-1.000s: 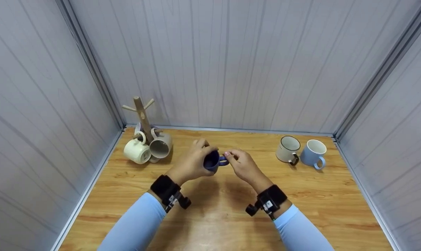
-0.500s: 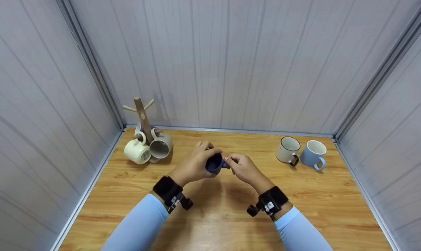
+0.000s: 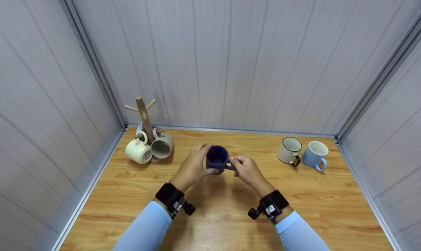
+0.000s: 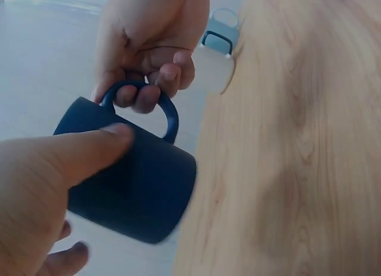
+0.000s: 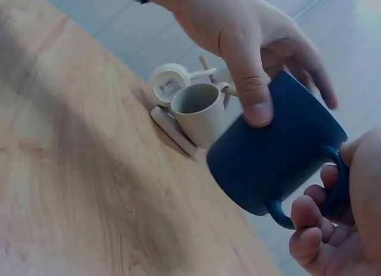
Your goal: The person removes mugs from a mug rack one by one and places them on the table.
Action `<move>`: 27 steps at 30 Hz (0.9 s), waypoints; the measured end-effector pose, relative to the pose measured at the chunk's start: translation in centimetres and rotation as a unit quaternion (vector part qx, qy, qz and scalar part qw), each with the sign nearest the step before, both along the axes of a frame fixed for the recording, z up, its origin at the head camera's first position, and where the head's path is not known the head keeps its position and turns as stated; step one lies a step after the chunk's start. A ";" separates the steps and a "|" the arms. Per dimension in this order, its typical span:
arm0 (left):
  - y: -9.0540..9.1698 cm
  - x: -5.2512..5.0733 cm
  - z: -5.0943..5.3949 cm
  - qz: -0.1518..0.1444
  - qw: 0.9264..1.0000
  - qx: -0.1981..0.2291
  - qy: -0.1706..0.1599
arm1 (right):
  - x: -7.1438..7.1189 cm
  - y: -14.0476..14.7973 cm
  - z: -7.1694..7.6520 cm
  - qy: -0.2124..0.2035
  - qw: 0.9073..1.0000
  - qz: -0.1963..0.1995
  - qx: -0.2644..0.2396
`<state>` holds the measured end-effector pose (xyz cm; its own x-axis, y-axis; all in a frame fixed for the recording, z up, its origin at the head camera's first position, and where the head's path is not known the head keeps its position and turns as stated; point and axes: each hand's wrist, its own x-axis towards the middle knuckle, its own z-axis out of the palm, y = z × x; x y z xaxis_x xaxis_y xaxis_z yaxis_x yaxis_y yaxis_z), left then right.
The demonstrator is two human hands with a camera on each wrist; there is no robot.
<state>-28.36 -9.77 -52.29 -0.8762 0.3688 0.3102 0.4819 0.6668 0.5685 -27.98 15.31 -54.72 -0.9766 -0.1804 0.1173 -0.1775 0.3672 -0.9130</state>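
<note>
Dark blue, cylindrical, ceramic-looking mug [image 3: 217,158]: I have it at the middle of the scene, mouth upward, apparently held above the wood-grain tabletop [image 3: 224,223].
Left hand [image 3: 193,168]: grasping the mug's body from the left, thumb on the near side, fingers toward the far side; how hard they press, I cannot tell.
Right hand [image 3: 247,172]: grasping the dark blue loop handle [image 4: 172,116], fingers curled through it.
Handover risk: if I let the left grasp go before the right one is firm, the body's weight, all to one side of the handle, could swing it down and tip it.
Slip risk: the wall looks smooth and curved, so easing the thumb could let it slide and chip on the tabletop.
Far left: a brown wooden mug tree [image 3: 143,111] bears a rounded cream mug [image 3: 137,152] and a grey-beige cylindrical mug [image 3: 162,144], close together; a low approach there could knock them.
Far right: a pale grey mug with black rim and handle [image 3: 288,150] stands just beside a light blue, white-lined mug [image 3: 312,157]; a wide rightward swing could topple either.
</note>
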 end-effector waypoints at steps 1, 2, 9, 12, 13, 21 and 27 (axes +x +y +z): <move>0.0 0.1 -0.3 0.016 1.000 0.004 -0.004 | -0.1 0.1 -0.2 -0.004 1.000 -0.012 -0.006; 0.0 0.1 -0.6 0.029 1.000 0.005 -0.007 | -0.1 0.2 -0.3 -0.009 1.000 -0.025 -0.011; 0.7 0.2 -2.7 0.068 0.997 -0.038 -0.012 | -0.9 1.4 -1.3 -0.041 0.992 -0.107 -0.049; 1.4 0.3 -3.4 0.066 0.996 -0.062 -0.017 | -1.4 2.0 -1.7 -0.049 0.988 -0.130 -0.065; 1.6 0.4 -3.6 0.064 0.995 -0.072 -0.019 | -1.6 2.3 -1.8 -0.052 0.986 -0.138 -0.072; 4.0 1.3 -4.7 0.037 0.992 -0.116 -0.008 | -2.9 4.8 -2.7 -0.061 0.973 -0.197 -0.100; 5.2 1.8 -5.3 0.021 0.992 -0.124 -0.011 | -3.9 6.9 -3.4 -0.073 0.962 -0.240 -0.105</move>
<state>-26.54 -4.61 -57.55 -0.8980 0.3943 0.1955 0.4401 0.8067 0.3944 -31.84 22.24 -58.08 -0.9503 0.3085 -0.0421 0.1017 0.1796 -0.9785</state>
